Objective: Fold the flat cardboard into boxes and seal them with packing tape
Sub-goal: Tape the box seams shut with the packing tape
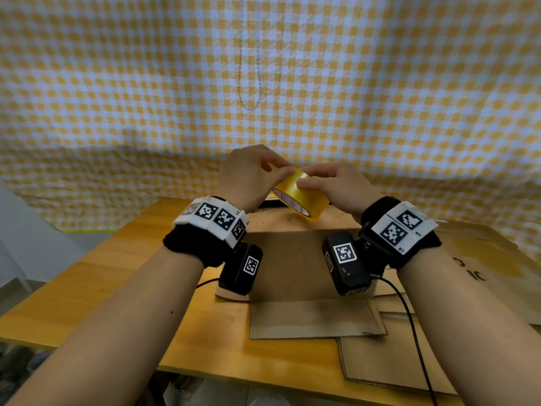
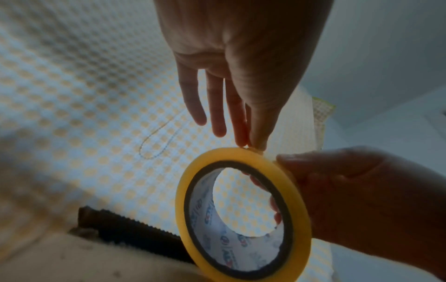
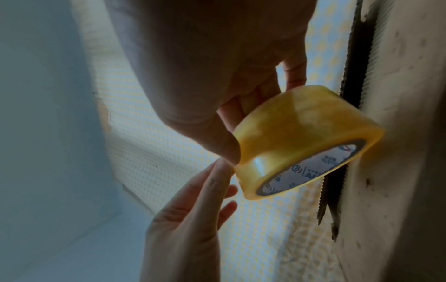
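A yellow roll of packing tape hangs in the air just above the brown cardboard box. My right hand grips the roll, thumb on its outer face and fingers through the core. My left hand pinches the roll's rim between thumb and forefinger, its other fingers straight. In the right wrist view the tape roll sits close to the box top, where a dark gap shows between the flaps. The box's front flap lies flat on the table.
The box stands on a wooden table. Flat cardboard sheets lie to the right and at the near right. A yellow and white checked cloth hangs behind. A black cable runs from my right wrist.
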